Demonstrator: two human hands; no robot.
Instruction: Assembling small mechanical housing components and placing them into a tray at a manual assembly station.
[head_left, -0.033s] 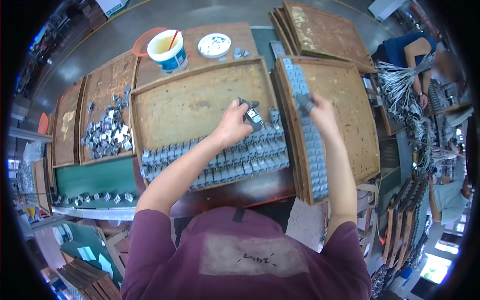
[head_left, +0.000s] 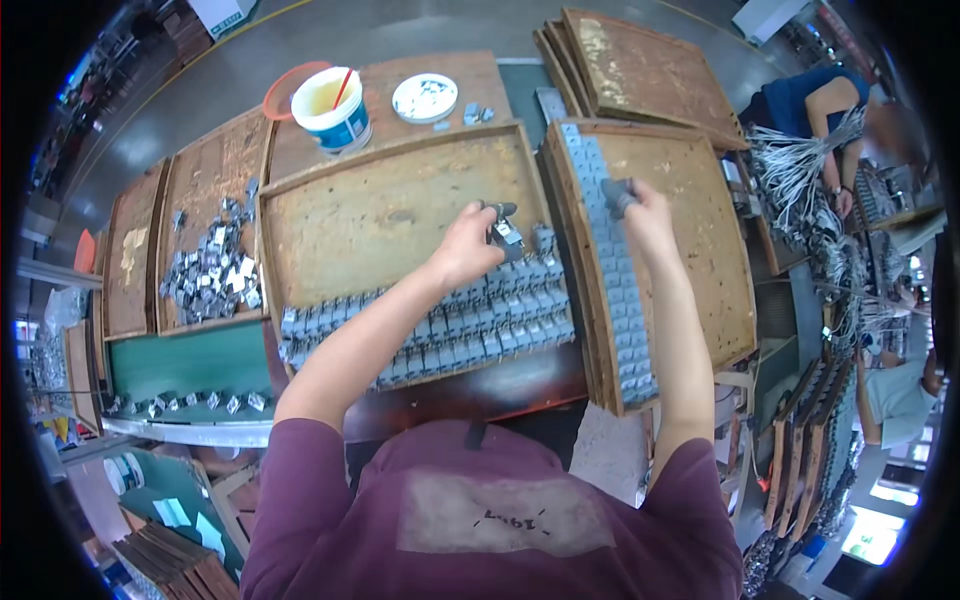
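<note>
My left hand [head_left: 472, 243], with dark covers on its fingertips, holds a small grey part with a shiny metal face [head_left: 508, 234] over the middle wooden tray [head_left: 380, 200]. Below it, rows of similar grey parts [head_left: 470, 330] stand along the tray's near side. My right hand [head_left: 648, 212] is at the right wooden tray [head_left: 700, 250], beside a strip of small light-grey pieces [head_left: 622, 290] along that tray's left edge. Its dark-covered fingertips are drawn together above the strip; whatever they hold is hidden.
A white-and-blue bucket [head_left: 335, 125] and a white lid with bits on it [head_left: 425, 98] stand behind the middle tray. Loose metal parts [head_left: 212, 270] lie heaped in the left tray. More trays [head_left: 650, 70] lean at the back right. Another person [head_left: 820, 110] works at far right.
My right hand has risen slightly up the strip of grey pieces, and its fingertips look sharper. The left hand keeps its hold on the grey part.
</note>
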